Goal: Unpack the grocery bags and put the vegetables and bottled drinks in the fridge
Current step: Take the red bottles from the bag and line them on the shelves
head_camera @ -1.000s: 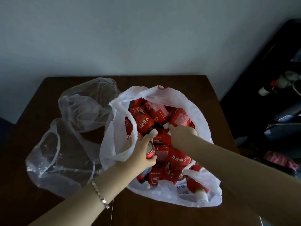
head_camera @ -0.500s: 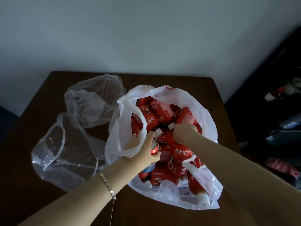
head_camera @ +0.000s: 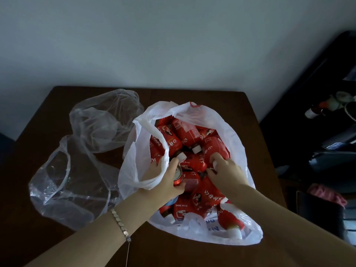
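My left hand [head_camera: 163, 180] tight around one can [head_camera: 178, 177], right hand [head_camera: 227, 171] around one bottle [head_camera: 212, 146], inside one white bag [head_camera: 238, 147]; two clear bags [head_camera: 102, 120] alongside.

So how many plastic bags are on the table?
3: the white bag holding red bottles, the far clear bag left of it, and the near clear bag in front of that. Others may hide underneath.

One red bottle [head_camera: 187, 210] label reads "350ml".

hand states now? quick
Left hand: grips a red can.
Right hand: fingers curled round a red bottle in the white bag.
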Demonstrator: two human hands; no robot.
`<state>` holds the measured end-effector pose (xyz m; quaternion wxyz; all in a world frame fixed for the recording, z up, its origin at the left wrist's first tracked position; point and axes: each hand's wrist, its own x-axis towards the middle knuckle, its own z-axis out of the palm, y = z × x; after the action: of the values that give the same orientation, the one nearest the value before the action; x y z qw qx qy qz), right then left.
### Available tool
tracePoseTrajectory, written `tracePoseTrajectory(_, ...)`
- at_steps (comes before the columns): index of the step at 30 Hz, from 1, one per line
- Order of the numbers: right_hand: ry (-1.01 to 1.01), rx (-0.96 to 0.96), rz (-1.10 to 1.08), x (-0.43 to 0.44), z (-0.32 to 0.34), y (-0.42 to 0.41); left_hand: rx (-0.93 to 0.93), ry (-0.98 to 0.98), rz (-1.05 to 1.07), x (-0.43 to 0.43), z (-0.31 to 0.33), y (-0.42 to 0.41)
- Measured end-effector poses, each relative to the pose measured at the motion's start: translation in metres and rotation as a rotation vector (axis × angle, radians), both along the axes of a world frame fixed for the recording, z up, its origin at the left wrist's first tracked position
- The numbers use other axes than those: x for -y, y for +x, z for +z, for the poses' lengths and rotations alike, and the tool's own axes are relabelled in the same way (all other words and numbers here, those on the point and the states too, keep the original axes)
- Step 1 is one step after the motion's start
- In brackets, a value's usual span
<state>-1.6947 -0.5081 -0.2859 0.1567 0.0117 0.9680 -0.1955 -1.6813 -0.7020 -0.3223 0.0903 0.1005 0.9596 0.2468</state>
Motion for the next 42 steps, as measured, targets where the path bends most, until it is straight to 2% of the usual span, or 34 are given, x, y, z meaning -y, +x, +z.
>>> tracePoseTrajectory(5,-0.049,-0.092,-0.107,-0.012,0.000,0.014,-0.025,-0.057,0.004,0.000,0.008,0.005)
tracePoseTrajectory(7,-0.042,-0.121,-0.060,-0.015,0.000,0.016,-0.063,-0.071,0.001,-0.001,0.013,0.010)
tracePoseTrajectory(12,-0.024,-0.225,0.102,-0.007,0.001,0.021,-0.015,-0.061,-0.015,-0.009,0.022,0.018)
tracePoseTrajectory(15,-0.081,-0.266,0.145,0.003,0.010,0.023,-0.081,-0.074,-0.020,-0.012,0.033,0.023)
tracePoseTrajectory(20,-0.080,-0.311,0.209,0.012,0.052,0.021,-0.183,-0.034,-0.041,-0.014,0.072,0.027)
tracePoseTrajectory(24,-0.010,-0.307,0.229,0.009,0.109,0.027,-0.324,-0.099,-0.098,-0.012,0.117,0.023)
tracePoseTrajectory(30,0.112,-0.436,0.026,0.004,0.177,0.075,-0.341,-0.044,-0.322,-0.013,0.171,0.018)
tracePoseTrajectory(35,0.093,-0.436,-0.315,-0.010,0.209,0.148,-0.343,-0.005,-0.608,-0.043,0.196,0.034)
tracePoseTrajectory(38,0.130,-0.392,-0.499,-0.026,0.216,0.209,-0.393,0.014,-0.785,-0.079,0.208,0.065)
tracePoseTrajectory(42,0.218,-0.342,-0.793,-0.051,0.217,0.316,-0.328,0.123,-1.047,-0.142,0.220,0.135)
